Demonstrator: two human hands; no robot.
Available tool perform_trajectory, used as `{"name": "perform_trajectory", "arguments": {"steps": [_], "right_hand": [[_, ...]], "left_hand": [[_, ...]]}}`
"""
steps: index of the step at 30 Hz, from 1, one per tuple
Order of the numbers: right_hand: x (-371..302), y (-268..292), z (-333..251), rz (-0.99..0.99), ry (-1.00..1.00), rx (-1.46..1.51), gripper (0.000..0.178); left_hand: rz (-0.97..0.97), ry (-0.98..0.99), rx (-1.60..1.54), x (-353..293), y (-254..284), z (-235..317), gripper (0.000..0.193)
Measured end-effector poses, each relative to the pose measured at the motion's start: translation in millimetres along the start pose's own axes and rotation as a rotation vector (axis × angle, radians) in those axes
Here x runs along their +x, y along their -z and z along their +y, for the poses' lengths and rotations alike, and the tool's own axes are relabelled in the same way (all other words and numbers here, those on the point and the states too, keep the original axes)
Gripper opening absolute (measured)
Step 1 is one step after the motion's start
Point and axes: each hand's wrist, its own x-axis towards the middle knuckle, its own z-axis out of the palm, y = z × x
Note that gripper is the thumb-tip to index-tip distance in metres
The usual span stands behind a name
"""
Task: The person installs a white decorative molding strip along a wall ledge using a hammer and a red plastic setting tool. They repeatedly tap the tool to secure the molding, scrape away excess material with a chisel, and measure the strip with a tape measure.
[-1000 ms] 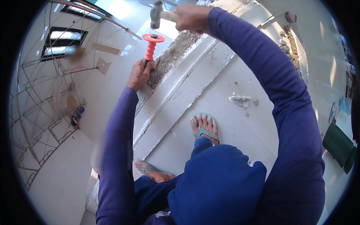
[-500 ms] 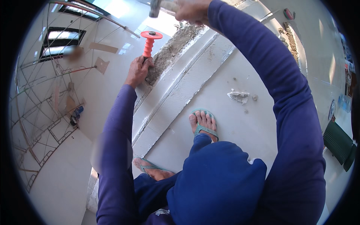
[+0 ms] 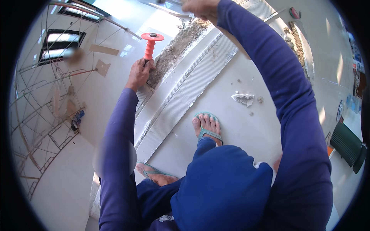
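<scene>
My left hand (image 3: 139, 73) is closed round the dark shaft of a chisel, just under its ribbed red grip. The chisel (image 3: 149, 49) stands nearly upright with a round red guard below its struck end; its tip is hidden by my hand. Beneath it runs a rough, broken-out channel (image 3: 171, 57) of grey mortar beside a white ledge. High at the top edge, my right hand (image 3: 201, 7) grips a hammer (image 3: 173, 3). Only part of the hammer is in view, and its head is cut by the picture's edge, apart from the chisel.
A ribbed tile strip (image 3: 175, 102) runs along the channel. My sandalled feet (image 3: 208, 125) stand beside it. Broken chunks (image 3: 243, 99) lie on the pale floor. Metal scaffolding (image 3: 42, 115) stands at the left, a dark green chair (image 3: 347, 144) at the right. Another broken-out patch (image 3: 297, 42) is at upper right.
My right hand has lifted the hammer higher, so its head now slips past the top edge. My left hand keeps its hold on the chisel. The whole view has shifted slightly.
</scene>
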Motion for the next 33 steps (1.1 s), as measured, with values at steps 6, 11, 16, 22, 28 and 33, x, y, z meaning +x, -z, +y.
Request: {"name": "perform_trajectory", "arguments": {"steps": [6, 11, 16, 22, 28, 33], "right_hand": [[-41.6, -4.3, -47.4, 0.128, -0.048, 0.170, 0.014], [-68.6, -7.7, -67.2, -0.323, 0.052, -0.348, 0.027], [-49.9, 48.2, -68.6, 0.319, 0.124, 0.350, 0.009], [-89.5, -47.5, -53.5, -0.283, -0.153, -0.161, 0.014], [-150.3, 9.3, -11.5, -0.254, -0.022, 0.042, 0.023], [-284.9, 13.0, 51.7, -0.131, -0.009, 0.189, 0.020]], "left_hand": [[0.041, 0.009, -0.001, -15.7, 8.3, -3.8, 0.030], [0.046, -0.013, 0.043, -19.5, 11.1, -13.7, 0.030], [0.003, 0.058, 0.036, -17.8, 14.2, -2.7, 0.031], [0.065, -0.030, 0.057, -14.2, 11.1, -15.7, 0.031], [0.042, -0.026, 0.078, -8.9, 9.0, -19.3, 0.029], [0.062, -0.053, 0.071, -12.5, 7.5, -14.4, 0.026]]}}
